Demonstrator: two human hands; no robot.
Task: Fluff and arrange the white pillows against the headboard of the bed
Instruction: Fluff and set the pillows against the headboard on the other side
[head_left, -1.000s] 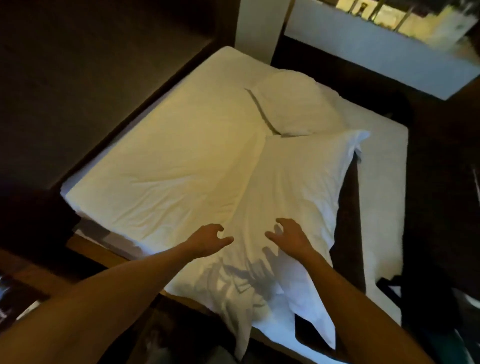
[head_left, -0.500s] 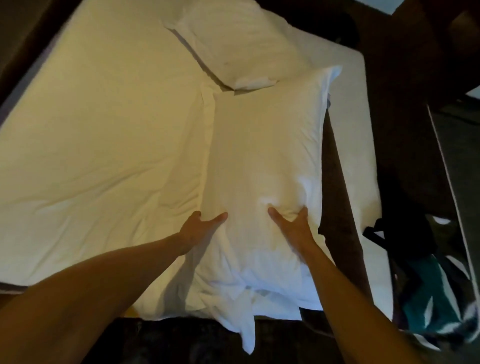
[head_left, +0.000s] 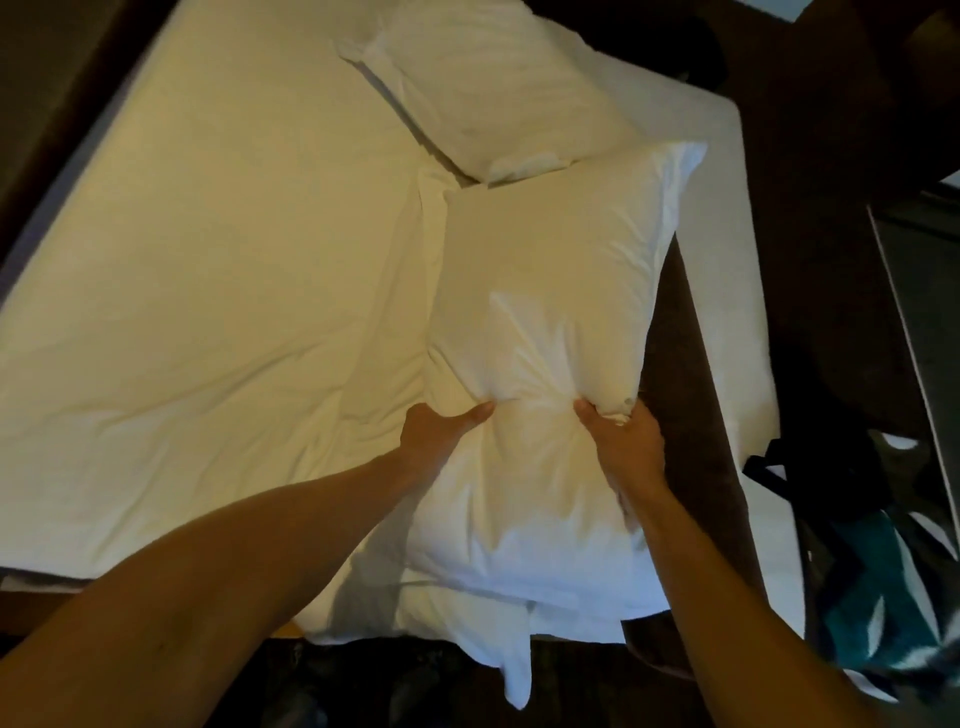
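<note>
Near pillow (head_left: 550, 291) gripped by both hands.
Left hand (head_left: 441, 431) and right hand (head_left: 623, 441) clench its bunched middle; it lies on the bed (head_left: 208, 260), touching the far pillow (head_left: 493, 88).

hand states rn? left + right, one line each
Left hand: closed, gripping the near pillow at its left side.
Right hand: closed, gripping the same pillow's right side, fabric bunched in it.
</note>
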